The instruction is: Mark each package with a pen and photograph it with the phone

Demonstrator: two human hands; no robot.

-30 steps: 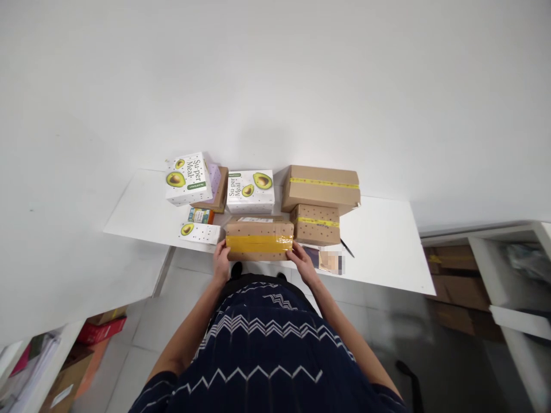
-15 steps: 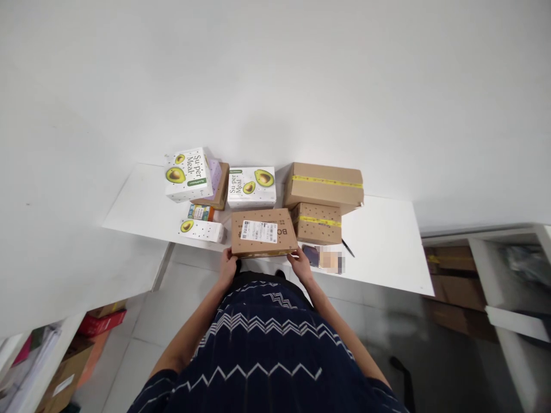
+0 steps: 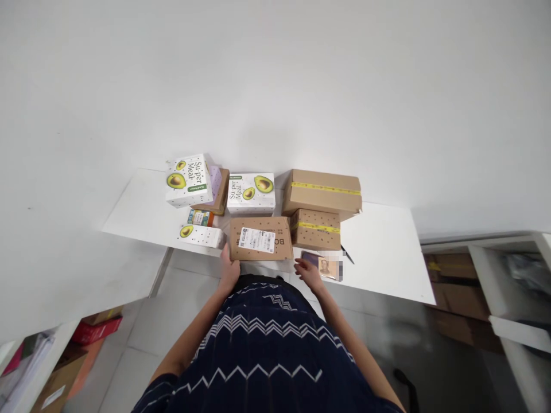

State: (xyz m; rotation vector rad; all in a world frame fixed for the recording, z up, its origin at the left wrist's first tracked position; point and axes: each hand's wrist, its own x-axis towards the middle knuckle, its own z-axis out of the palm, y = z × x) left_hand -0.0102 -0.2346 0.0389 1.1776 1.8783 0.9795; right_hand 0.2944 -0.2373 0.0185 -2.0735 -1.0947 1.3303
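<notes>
In front of me a brown cardboard box (image 3: 261, 241) with a white shipping label (image 3: 257, 240) lies at the table's front edge. My left hand (image 3: 230, 271) grips its near left corner, with the thumb along the left side and the other fingers partly hidden. My right hand (image 3: 309, 272) is apart from the box, off its near right corner, fingers apart and slightly bent, holding nothing. Close beside that hand lies a dark flat item with a portrait picture (image 3: 326, 266), partly blurred out. A smaller brown box with yellow tape (image 3: 317, 238) stands just behind it.
On the white table (image 3: 390, 252), a larger taped carton (image 3: 329, 186) stands at the back right. A white avocado-print box (image 3: 252, 192) is at centre back. Another avocado-print box (image 3: 189, 180) tops a stack on the left. A slim white box (image 3: 201, 236), a small orange box (image 3: 200, 217) and a black pen (image 3: 348, 254) lie nearby.
My right hand has let go of the labelled box and moved slightly right. The box has tipped down, so its front face no longer shows. My left hand stays at its left corner.
</notes>
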